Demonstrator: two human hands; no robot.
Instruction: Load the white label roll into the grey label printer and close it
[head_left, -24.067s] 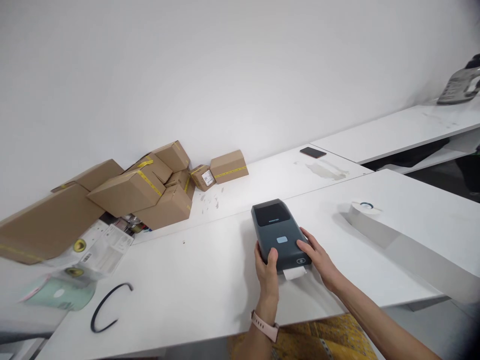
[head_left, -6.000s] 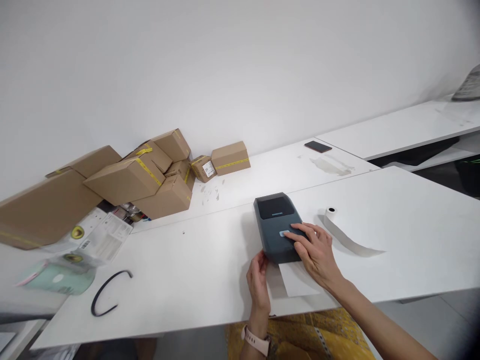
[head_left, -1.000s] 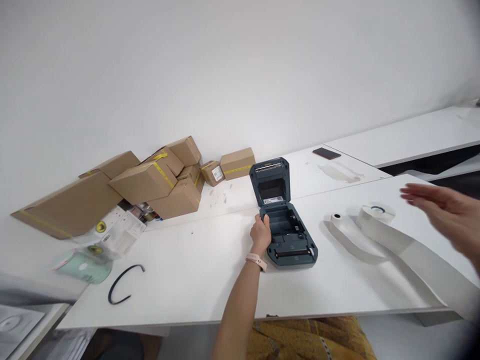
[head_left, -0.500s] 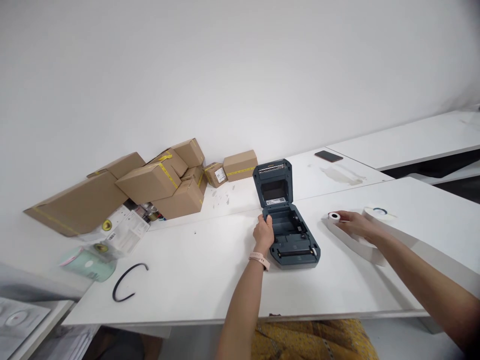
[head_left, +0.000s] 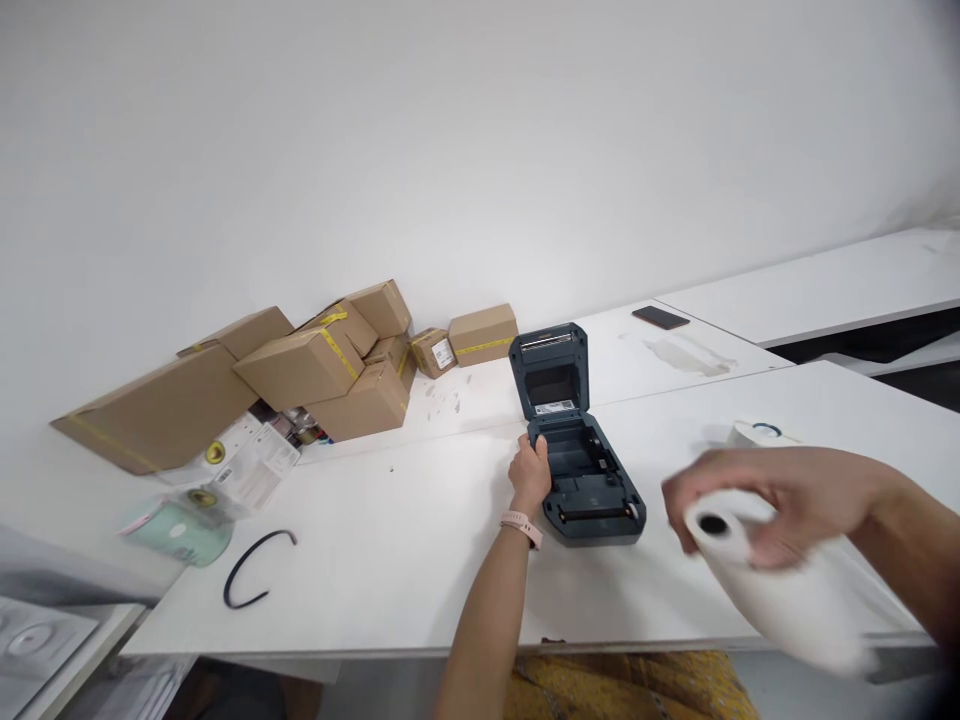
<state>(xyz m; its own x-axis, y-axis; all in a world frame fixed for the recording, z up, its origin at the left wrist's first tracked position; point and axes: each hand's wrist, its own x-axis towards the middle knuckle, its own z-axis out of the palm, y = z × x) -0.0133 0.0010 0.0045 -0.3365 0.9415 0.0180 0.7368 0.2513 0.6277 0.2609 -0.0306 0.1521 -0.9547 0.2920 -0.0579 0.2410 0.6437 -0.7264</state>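
A dark blue-grey label printer (head_left: 592, 490) stands on the white table with its lid (head_left: 551, 375) raised and its inner bay in view. My left hand (head_left: 531, 470) grips the printer's left side near the hinge, thumb over the rim. To the right of the printer, my right hand (head_left: 780, 500) is closed round a white paper roll (head_left: 731, 530) with a dark core hole, lifted above the tabletop. A loose strip of paper (head_left: 810, 610) trails from the roll toward the table's front edge, blurred by motion. Behind that hand lies another white roll (head_left: 750, 433), partly hidden.
Cardboard boxes (head_left: 300, 365) are piled against the wall at the back left. Beside them lie plastic packets (head_left: 255, 460) and a mint-green pouch (head_left: 180, 530). A black headband-like loop (head_left: 247, 570) lies at the front left. A phone (head_left: 660, 317) rests at the back right.
My right hand has raised the paper roll off the table and brought it nearer to me, the strip swinging along. My left hand has stayed on the printer.
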